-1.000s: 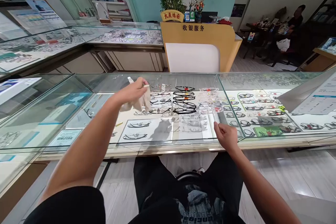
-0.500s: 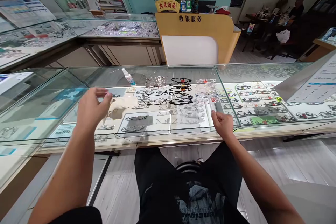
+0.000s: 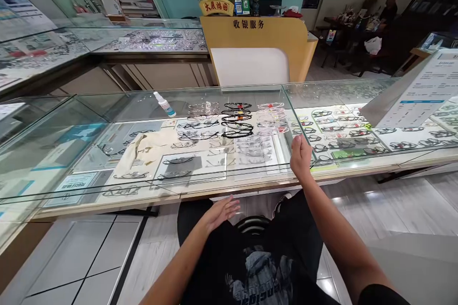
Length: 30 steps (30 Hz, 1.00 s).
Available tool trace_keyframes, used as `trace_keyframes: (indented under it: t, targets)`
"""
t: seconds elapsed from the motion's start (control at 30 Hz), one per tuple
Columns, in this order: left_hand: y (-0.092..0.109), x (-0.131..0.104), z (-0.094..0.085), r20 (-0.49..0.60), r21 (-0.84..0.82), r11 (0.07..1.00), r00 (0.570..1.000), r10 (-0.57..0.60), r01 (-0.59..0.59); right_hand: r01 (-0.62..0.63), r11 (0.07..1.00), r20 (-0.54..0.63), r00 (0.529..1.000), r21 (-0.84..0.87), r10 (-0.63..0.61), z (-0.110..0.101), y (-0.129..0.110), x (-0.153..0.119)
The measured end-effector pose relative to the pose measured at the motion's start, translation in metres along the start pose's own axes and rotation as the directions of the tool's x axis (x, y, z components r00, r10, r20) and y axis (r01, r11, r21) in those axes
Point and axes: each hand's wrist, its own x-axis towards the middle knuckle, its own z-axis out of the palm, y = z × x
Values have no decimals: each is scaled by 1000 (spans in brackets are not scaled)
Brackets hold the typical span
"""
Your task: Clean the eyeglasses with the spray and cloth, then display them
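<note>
My left hand [image 3: 221, 213] is open over my lap, fingers extended, just below the counter's front edge. At the front edge of the glass counter [image 3: 200, 189], right of centre, my right hand [image 3: 301, 156] is closed; anything inside it is hidden. Left of that hand, stacked rows of eyeglasses sit on the glass: black frames [image 3: 237, 129], pale frames [image 3: 272, 118] and thin dark frames [image 3: 198, 124]. A crumpled beige cloth [image 3: 138, 151] lies at the left, with a white spray bottle [image 3: 165, 105] behind it.
A folded paper sign [image 3: 415, 93] stands on the counter's right part. More glasses [image 3: 339, 128] fill the display at right. Behind are a wooden cashier desk [image 3: 255, 38] and, far right, a seated person [image 3: 390, 7]. Black-clad legs are below the counter.
My left hand has moved from above the cloth down and right to my lap, uncovering the cloth. My right hand has shifted slightly right and turned more upright. The view has shifted a little.
</note>
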Motion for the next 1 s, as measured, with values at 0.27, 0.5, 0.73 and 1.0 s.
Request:
trace_keyframes:
  t: [0.27,0.5,0.73,1.0]
  targets:
    - [-19,65,12,-170,-300,944,981,89,-138,-5,997,1,1000,80,5,-1,-3,3]
    - [-26,70,9,-203,-329,925,971,124,-187,-30,993,35,999,112,27,-1,-4,1]
    - [-30,69,11,-224,-291,935,965,139,-202,-96,987,65,994,131,88,-2,-7,6]
    - [-50,49,8,-230,-227,963,969,93,-147,-202,966,197,966,161,169,-1,-7,15]
